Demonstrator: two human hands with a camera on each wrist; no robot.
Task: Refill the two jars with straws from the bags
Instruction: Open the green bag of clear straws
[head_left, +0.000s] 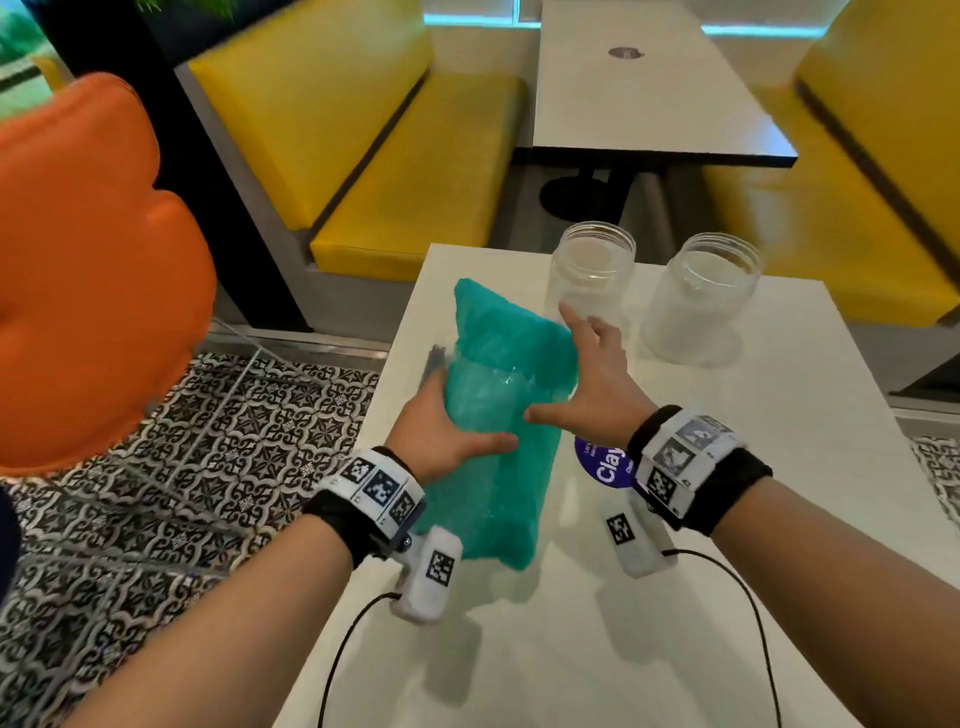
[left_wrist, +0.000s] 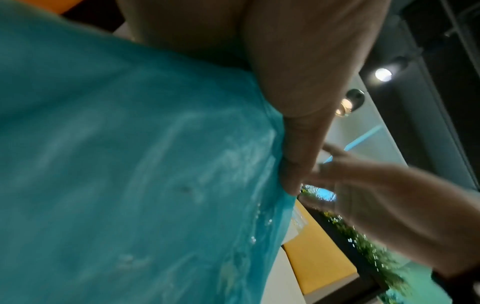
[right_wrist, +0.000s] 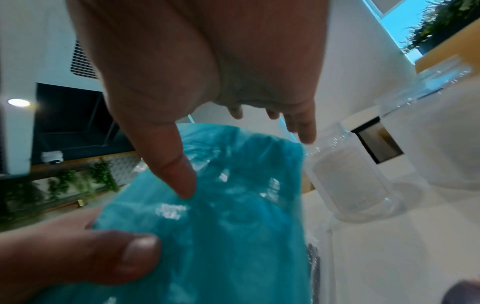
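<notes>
A teal bag of straws (head_left: 493, 415) lies lengthwise on the white table (head_left: 727, 467), its far end lifted. My left hand (head_left: 441, 431) grips its left side, thumb across the top; the left wrist view shows that thumb (left_wrist: 298, 144) pressed on the teal plastic (left_wrist: 130, 164). My right hand (head_left: 587, 374) hovers at the bag's right edge with fingers spread straight, and its thumb (right_wrist: 171, 164) touches the bag (right_wrist: 221, 226). Two clear jars (head_left: 592, 270) (head_left: 701, 296) stand open beyond the bag. A clear bag of dark straws (head_left: 435, 361) peeks out beneath it.
A round purple sticker (head_left: 605, 465) sits on the table under my right wrist. An orange chair (head_left: 88, 260) stands to the left over patterned floor tiles. Yellow benches (head_left: 415, 182) and another table (head_left: 649, 104) lie beyond the far edge.
</notes>
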